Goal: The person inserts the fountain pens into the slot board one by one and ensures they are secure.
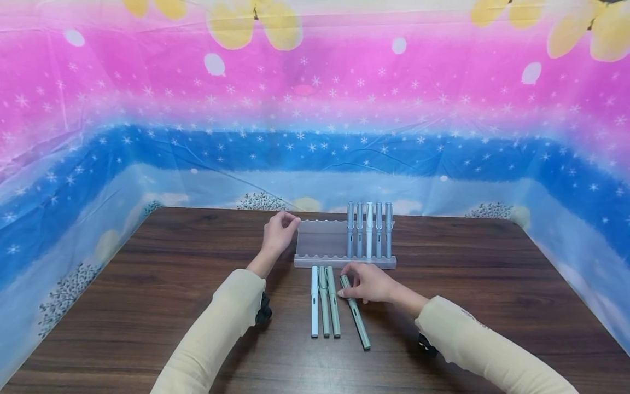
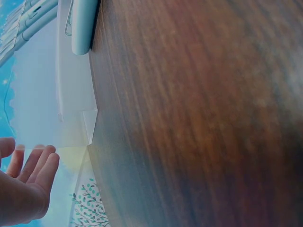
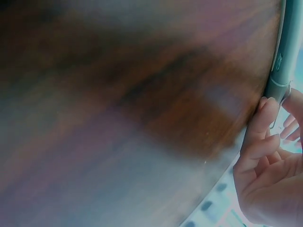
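A clear plastic pen rack [image 1: 322, 241] with notched edges stands on the table. My left hand [image 1: 279, 232] is at its upper left corner, thumb and fingertips pinching the edge; in the left wrist view this hand [image 2: 31, 189] shows beside the rack's end. My right hand [image 1: 371, 283] pinches a dark green pen [image 1: 358, 320] near its capped end, in front of the rack. The pen lies slanted, its other end toward me. In the right wrist view, thumb and fingers are on either side of the pen [image 3: 286, 52] by its clip.
Several capped pens [image 1: 369, 232] in grey-blue and white stand in the rack's right half. Left of the held pen lie a pale blue pen [image 1: 314, 301] and two green pens [image 1: 330, 301], side by side. A patterned cloth [image 1: 315, 148] hangs around the wooden table [image 1: 162, 284].
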Tool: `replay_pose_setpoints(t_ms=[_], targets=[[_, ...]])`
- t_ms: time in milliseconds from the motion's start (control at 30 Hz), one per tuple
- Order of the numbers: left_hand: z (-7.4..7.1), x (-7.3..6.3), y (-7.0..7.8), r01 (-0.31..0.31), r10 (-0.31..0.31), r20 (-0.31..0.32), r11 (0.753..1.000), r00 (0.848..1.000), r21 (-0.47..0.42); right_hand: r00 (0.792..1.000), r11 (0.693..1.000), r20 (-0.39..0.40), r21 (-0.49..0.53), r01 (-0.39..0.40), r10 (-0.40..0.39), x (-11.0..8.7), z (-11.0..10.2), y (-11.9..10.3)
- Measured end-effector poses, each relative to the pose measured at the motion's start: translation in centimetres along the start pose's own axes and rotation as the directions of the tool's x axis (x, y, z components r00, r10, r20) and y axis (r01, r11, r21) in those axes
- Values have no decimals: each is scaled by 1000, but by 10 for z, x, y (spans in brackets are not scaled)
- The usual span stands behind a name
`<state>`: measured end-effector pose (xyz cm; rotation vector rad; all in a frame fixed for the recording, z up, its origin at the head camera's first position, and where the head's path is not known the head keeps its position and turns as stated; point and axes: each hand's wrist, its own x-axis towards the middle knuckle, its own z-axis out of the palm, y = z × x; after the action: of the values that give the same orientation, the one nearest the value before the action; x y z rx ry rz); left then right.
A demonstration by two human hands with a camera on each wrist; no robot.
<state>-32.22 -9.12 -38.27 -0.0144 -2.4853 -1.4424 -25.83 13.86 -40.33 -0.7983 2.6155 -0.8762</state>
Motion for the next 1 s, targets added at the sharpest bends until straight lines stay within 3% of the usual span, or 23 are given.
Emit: replay_pose_setpoints(t_ms=[267, 433, 800, 1000], targets=[[-1, -1, 2, 8, -8, 9, 1000, 1000, 1, 998, 991, -48, -131, 26, -32, -1, 0, 0], [-1, -1, 3, 10, -10, 11, 1000, 1000, -3, 995, 989, -86, -145, 42, -55, -1, -1, 0], [-1, -1, 2, 6, -6, 12, 1000, 1000, -4, 994, 996, -92, 65, 57, -51, -3, -8, 2], [-1, -1, 1, 10, -10, 12, 1000, 1000, -3, 989, 993, -140, 104, 56, -41, -4, -13, 5]])
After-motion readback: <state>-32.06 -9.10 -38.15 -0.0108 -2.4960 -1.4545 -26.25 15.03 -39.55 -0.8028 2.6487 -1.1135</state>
